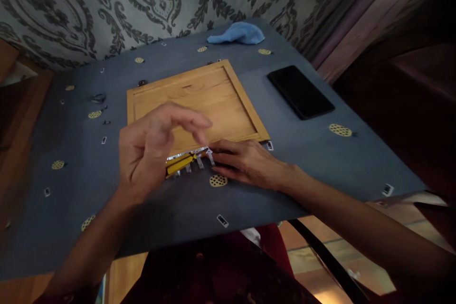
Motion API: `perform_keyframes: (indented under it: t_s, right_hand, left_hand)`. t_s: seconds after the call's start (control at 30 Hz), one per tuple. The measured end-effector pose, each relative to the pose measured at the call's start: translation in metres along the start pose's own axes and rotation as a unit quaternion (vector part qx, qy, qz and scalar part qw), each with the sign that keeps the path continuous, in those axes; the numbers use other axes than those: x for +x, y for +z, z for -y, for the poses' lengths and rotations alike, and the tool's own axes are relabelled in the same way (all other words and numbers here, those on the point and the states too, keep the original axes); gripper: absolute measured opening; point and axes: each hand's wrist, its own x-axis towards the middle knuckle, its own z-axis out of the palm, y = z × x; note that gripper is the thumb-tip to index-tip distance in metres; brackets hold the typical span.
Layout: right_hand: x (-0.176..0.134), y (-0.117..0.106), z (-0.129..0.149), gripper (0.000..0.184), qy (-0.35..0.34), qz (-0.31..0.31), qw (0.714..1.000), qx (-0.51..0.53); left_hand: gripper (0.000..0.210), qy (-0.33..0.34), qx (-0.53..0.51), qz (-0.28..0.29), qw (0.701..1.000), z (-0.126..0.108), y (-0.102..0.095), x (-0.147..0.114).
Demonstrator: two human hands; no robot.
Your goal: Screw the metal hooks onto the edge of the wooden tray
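Observation:
A framed wooden board (210, 99) lies flat on the table. Along its near edge runs a strip of silver metal hooks (210, 156), partly covered by my hands. A tool with yellow and black handles (180, 164), perhaps pliers, lies at these hooks. My left hand (153, 147) is raised over the board's near left corner, fingers curved and apart, slightly blurred, with nothing visible in them. My right hand (249, 161) rests at the near right corner, its fingers around the right end of the hook strip. Its thumb is hidden.
A blue-grey cloth with pineapple prints covers the table (171, 232). A black phone (301, 92) lies to the right and a blue cloth (237, 34) at the back. Small dark parts (97, 99) lie on the left. A patterned curtain (156, 0) hangs behind.

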Motion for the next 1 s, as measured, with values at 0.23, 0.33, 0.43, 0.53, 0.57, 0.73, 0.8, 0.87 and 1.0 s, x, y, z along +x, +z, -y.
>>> perform_keyframes:
  t_s: [0.23,0.33,0.43,0.53,0.57,0.73,0.8,0.87,1.0]
  right_hand:
    - [-0.001,-0.004,0.001,0.027,0.017,0.034,0.999,0.008]
    - [-0.001,-0.001,0.001,0.022,0.010,0.023,1.000,0.001]
    - [-0.001,0.002,0.000,0.021,-0.001,0.006,1.000,-0.007]
    - [-0.002,0.003,-0.001,0.023,-0.005,-0.001,1.000,-0.010]
    - [-0.002,0.002,-0.001,0.024,-0.006,-0.001,1.000,-0.011]
    - [-0.001,0.002,-0.001,0.023,-0.003,0.003,1.000,-0.013]
    - [-0.001,0.002,-0.001,0.023,-0.003,0.001,1.000,-0.016]
    - [-0.001,0.003,-0.001,0.022,-0.006,-0.004,1.000,-0.020]
    - [-0.002,0.003,0.001,0.023,-0.003,-0.013,0.999,-0.034]
  left_hand:
    - [0.048,0.067,-0.016,0.133,0.989,0.019,0.027,-0.029]
    - [0.029,0.129,0.191,0.193,0.954,0.027,0.034,-0.045]
    - [0.027,0.188,0.372,0.229,0.880,0.033,0.036,-0.064]
    - [0.021,0.187,0.433,0.248,0.846,0.032,0.033,-0.080]
    - [0.016,0.184,0.441,0.265,0.838,0.029,0.030,-0.083]
    - [0.039,0.141,0.452,0.400,0.785,0.010,0.013,-0.087]
    - [0.045,0.136,0.472,0.419,0.764,0.006,0.010,-0.087]
    - [0.036,0.158,0.498,0.409,0.748,0.006,0.011,-0.087]
    - [0.017,0.246,0.498,0.333,0.762,0.009,0.015,-0.087]
